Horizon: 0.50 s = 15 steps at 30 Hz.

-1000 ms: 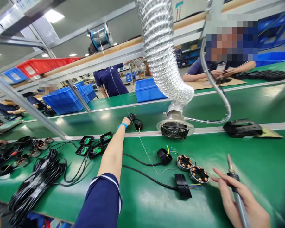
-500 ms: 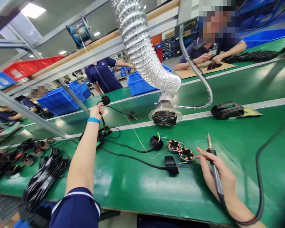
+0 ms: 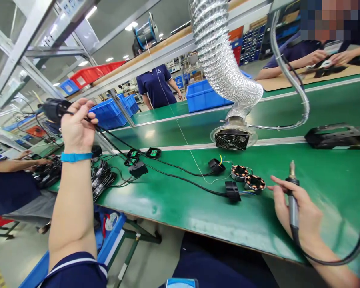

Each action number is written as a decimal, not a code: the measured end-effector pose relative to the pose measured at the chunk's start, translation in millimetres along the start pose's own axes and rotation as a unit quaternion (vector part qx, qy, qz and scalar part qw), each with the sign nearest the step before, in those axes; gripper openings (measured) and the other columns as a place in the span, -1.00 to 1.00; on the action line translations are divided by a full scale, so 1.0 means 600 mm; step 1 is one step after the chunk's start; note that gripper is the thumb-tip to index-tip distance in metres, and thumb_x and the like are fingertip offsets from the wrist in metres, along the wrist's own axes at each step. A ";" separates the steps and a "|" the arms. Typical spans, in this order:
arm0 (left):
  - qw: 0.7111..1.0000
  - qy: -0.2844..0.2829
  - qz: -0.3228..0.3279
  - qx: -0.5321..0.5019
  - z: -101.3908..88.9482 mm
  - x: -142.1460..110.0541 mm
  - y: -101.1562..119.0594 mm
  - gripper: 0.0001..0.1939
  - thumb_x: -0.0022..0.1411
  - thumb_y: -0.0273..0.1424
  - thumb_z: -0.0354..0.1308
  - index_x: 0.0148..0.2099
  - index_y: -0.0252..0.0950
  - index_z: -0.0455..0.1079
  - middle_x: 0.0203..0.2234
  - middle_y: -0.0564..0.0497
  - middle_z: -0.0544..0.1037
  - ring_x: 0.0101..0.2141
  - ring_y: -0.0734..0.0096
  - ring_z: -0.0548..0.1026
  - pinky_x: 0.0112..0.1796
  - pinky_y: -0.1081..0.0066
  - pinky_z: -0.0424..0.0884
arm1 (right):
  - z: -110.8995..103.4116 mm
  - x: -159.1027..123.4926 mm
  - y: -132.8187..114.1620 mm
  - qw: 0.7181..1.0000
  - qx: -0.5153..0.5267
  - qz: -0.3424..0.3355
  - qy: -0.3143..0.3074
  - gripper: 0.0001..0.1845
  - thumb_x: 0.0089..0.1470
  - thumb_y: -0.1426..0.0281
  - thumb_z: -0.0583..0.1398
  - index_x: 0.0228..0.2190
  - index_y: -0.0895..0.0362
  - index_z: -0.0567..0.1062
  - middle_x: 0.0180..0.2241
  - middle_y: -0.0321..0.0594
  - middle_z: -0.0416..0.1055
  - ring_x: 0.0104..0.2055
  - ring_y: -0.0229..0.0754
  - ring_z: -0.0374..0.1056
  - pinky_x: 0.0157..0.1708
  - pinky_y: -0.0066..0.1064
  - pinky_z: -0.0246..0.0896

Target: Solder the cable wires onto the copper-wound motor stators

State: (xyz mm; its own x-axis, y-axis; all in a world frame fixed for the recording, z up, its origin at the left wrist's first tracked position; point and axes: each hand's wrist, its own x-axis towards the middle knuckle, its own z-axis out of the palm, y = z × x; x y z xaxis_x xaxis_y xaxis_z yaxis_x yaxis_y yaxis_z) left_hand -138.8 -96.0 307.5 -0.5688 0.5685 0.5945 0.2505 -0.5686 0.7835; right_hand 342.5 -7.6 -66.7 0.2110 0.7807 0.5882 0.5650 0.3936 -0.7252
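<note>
My left hand (image 3: 79, 127) is raised at the left with its fingers closed around black cables (image 3: 109, 135). A black housing (image 3: 56, 109) hangs beside its fingertips, over the table's far left. In my right hand (image 3: 309, 212) rests a soldering iron (image 3: 293, 208), tip pointing up and away. Left of that hand lie two copper-wound stators, one nearer (image 3: 255, 183) and one farther (image 3: 239, 173). Two black end caps, one upright (image 3: 233, 191) and one on its side (image 3: 216, 166), have cables and coloured wires. A thin solder wire (image 3: 187, 144) runs down from a spool (image 3: 147, 34) to near the stators.
A fume extractor (image 3: 232, 140) on a silver duct (image 3: 219, 52) hangs at the back. Black housings (image 3: 138, 169) and bundled cables (image 3: 102, 178) lie left. A black tool-shaped frame (image 3: 333, 136) lies right. Co-workers (image 3: 157, 88) are across and at the left. A blue cart (image 3: 111, 236) stands below.
My left hand has lifted away from the far side of the table toward the left, bringing cables and a black housing with it. The view has turned left. My right hand still holds the soldering iron.
</note>
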 end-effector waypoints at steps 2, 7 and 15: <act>1.000 0.001 0.022 0.005 0.000 0.002 0.041 -0.79 0.28 -0.73 0.04 -0.15 -0.38 0.37 -0.38 0.05 0.50 -0.68 0.73 0.15 -0.71 0.67 0.07 | 0.000 0.000 0.000 1.000 0.000 0.007 -0.003 -0.51 0.18 0.12 0.17 -0.02 0.18 0.59 -0.28 -0.02 0.60 -0.46 -0.12 0.47 -0.34 -0.36 0.33; 0.997 0.021 0.060 0.047 0.013 0.058 0.123 -0.70 0.43 -0.74 -0.20 0.01 -0.43 0.28 -0.40 0.13 0.39 -0.68 0.82 0.11 -0.64 0.80 -0.03 | 0.002 0.001 0.000 1.000 -0.014 -0.004 0.016 -0.53 0.16 0.14 0.17 -0.03 0.14 0.60 -0.30 -0.08 0.60 -0.38 -0.08 0.52 -0.33 -0.37 0.32; 0.968 0.093 0.104 0.210 -0.041 0.184 0.208 -0.61 0.36 -0.80 -0.33 0.12 -0.59 0.15 -0.40 0.16 0.39 -0.48 0.84 0.47 -0.35 0.65 0.35 | 0.000 -0.001 0.006 1.000 -0.024 0.001 0.013 -0.51 0.14 0.10 0.15 -0.03 0.11 0.60 -0.29 -0.11 0.60 -0.35 -0.04 0.54 -0.30 -0.33 0.32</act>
State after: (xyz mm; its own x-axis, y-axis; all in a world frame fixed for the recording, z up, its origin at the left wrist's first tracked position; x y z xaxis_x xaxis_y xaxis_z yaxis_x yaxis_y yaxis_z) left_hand -189.6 -119.2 466.6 -0.5922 0.3290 0.7355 0.6497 -0.3449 0.6774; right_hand 344.6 -6.5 -69.9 0.2322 0.7686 0.5961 0.6018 0.3680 -0.7089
